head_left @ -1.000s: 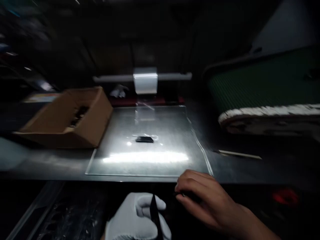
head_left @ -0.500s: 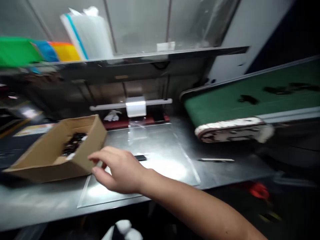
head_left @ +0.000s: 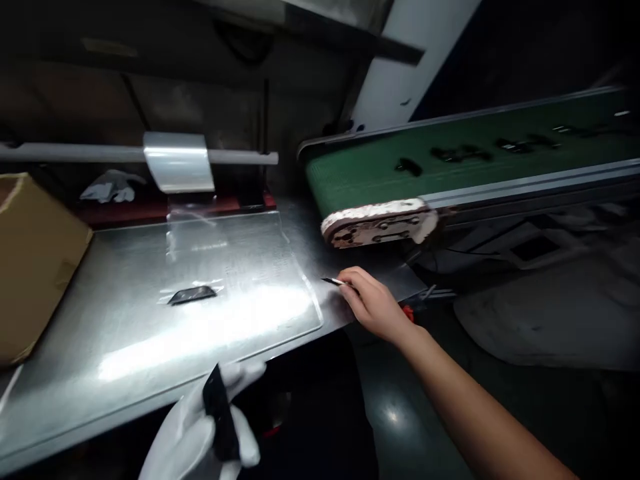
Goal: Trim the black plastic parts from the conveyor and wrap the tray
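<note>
My right hand, bare, pinches a thin white-and-black pen-like tool at the right end of the metal bench. Its dark tip points left; its exact kind is unclear. Below the bench's front edge, my left hand in a white glove grips a flat black piece between thumb and fingers. Another small black piece lies on the clear sheet covering the bench, with clear film at its ends.
Behind the sheet, a roll of clear film hangs on a white rod. The cardboard box stands at the left. At the right, several black pieces lie on a green conveyor belt. A crumpled white item rests near the rod.
The view has swung right and down. My right hand has gone from beside the box to the thin tool and taken hold of it. My gloved left hand with the black piece has come into sight.
</note>
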`<move>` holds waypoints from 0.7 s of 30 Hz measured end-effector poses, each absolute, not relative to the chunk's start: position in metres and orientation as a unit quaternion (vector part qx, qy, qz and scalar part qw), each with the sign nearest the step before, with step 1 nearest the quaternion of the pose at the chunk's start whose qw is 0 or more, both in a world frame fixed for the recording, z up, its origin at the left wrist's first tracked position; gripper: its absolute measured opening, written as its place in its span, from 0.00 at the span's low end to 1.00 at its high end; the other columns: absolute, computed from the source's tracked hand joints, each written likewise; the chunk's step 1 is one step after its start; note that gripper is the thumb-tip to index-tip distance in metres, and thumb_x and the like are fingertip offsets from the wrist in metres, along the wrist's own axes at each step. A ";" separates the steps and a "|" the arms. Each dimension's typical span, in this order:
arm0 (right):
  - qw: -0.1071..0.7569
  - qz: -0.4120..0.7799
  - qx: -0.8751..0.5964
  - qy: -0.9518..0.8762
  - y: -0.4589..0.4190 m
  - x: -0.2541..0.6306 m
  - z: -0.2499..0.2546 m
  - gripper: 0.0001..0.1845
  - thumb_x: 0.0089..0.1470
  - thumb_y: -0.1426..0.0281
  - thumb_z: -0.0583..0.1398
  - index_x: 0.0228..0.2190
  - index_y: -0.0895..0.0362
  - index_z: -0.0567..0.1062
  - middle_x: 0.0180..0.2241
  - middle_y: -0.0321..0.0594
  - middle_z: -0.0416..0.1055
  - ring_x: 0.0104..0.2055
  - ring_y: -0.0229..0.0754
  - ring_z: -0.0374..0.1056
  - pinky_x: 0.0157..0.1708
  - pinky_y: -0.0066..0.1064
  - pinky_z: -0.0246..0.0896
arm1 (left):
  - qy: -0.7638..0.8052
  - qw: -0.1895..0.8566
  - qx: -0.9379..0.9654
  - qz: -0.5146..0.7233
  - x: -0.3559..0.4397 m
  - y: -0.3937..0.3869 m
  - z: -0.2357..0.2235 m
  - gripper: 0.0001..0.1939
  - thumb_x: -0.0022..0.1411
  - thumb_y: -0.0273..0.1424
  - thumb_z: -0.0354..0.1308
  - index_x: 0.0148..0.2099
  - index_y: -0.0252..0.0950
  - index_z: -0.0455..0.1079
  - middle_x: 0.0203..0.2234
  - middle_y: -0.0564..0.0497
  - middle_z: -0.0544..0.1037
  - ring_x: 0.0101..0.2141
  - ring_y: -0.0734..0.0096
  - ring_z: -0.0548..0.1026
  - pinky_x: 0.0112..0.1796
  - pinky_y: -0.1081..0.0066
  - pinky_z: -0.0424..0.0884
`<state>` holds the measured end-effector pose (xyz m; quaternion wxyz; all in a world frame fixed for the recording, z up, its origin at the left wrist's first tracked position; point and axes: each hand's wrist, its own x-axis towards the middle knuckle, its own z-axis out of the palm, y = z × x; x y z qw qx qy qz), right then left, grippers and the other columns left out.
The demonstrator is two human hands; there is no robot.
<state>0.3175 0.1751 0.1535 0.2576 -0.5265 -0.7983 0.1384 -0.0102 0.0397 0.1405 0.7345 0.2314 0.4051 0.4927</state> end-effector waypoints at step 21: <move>0.194 0.376 -0.236 -0.875 0.108 0.173 0.185 0.12 0.71 0.70 0.57 0.51 0.57 0.78 0.38 0.39 0.79 0.34 0.38 0.73 0.31 0.30 0.66 | 0.289 0.763 0.250 0.521 -0.022 0.021 0.146 0.24 0.70 0.44 0.61 0.64 0.44 0.72 0.26 0.45 0.84 0.16 0.79 0.71 0.19 0.81 0.61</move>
